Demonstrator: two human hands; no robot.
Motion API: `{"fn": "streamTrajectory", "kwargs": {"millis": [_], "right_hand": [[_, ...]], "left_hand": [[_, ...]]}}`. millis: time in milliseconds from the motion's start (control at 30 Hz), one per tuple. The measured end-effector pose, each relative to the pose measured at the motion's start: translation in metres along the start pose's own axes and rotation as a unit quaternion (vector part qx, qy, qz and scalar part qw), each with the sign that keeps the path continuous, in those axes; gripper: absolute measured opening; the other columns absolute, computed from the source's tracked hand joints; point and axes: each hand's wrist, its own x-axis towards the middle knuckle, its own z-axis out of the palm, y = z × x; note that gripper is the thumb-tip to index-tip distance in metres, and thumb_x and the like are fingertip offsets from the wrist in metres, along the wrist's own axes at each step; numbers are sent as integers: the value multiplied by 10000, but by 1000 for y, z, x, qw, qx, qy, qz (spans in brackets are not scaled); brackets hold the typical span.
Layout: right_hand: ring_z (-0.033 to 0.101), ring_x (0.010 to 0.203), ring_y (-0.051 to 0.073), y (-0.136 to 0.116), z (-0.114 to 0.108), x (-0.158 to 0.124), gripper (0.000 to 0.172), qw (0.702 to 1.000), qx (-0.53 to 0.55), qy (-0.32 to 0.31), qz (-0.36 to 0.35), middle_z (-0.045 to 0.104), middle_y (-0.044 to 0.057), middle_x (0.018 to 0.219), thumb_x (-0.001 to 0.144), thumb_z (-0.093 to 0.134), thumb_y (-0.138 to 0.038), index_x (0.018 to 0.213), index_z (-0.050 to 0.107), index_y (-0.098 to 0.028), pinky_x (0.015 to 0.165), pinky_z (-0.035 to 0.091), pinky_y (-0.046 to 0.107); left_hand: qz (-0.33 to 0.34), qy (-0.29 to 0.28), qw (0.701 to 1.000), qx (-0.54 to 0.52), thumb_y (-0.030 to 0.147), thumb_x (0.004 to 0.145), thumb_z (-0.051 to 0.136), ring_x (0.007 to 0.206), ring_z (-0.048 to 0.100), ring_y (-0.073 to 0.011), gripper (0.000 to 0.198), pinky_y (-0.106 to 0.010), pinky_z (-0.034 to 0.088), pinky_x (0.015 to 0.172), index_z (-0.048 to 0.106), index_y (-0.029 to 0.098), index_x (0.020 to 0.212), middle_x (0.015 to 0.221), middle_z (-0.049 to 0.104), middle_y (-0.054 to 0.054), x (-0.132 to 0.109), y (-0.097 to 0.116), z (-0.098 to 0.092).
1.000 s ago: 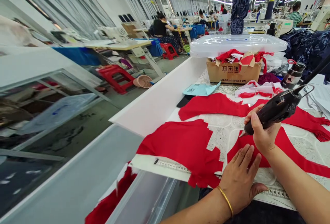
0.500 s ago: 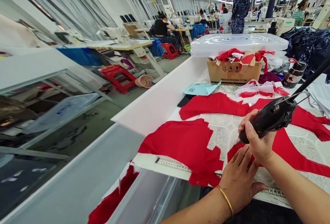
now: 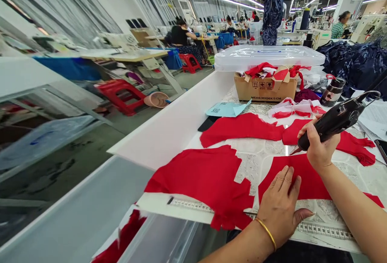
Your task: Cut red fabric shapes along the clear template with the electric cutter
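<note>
My right hand [image 3: 323, 150] is closed around a black corded hand tool [image 3: 335, 124] with a thin pointed metal tip. The tip hovers by the far edge of a red fabric piece [image 3: 313, 178]; whether it touches anything I cannot tell. My left hand [image 3: 281, 202], with a gold bangle at the wrist, lies flat on that same piece, fingers stretched out and thumb spread. Left of it, a stack of red fabric pieces [image 3: 199, 174] with notched edges overhangs the table's front edge. Farther back lie another red piece [image 3: 242, 129] and a red strip [image 3: 355, 146].
A measuring tape [image 3: 326, 230] runs along the table's front edge. Behind stand a cardboard box [image 3: 266, 89] of scraps under a clear plastic lid [image 3: 269, 56], and a dark bottle [image 3: 332, 91]. A white panel [image 3: 169, 122] borders the left. A phone [image 3: 382, 150] lies at right.
My right hand has moved the tool rightward and away from my left fingers. My left hand stays flat on the red piece, more of which shows. The view has shifted slightly right.
</note>
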Motion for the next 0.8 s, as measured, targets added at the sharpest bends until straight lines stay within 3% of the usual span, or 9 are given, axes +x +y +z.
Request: {"fn": "streamTrajectory", "kwargs": {"millis": [500,800], "right_hand": [[622,470,133,1,1,-8,196,1000,-23,4,5,629,-67,605,813,724,-271,882,544,-231,492,538,267],[607,461,130,1,-22,8,291,998,-43,27,-23,619,-55,613,826,770,-419,819,547,-232,477,543,269]], "left_hand": [[9,-10,1000,16,719,1008,372,1415,512,-388,811,-495,531,1091,557,52,1430,1505,534,-259,1,-3,-1],[4,14,999,30,706,1025,320,1434,491,-346,794,-451,478,1137,556,72,1441,1510,541,-230,0,-1,4]]}}
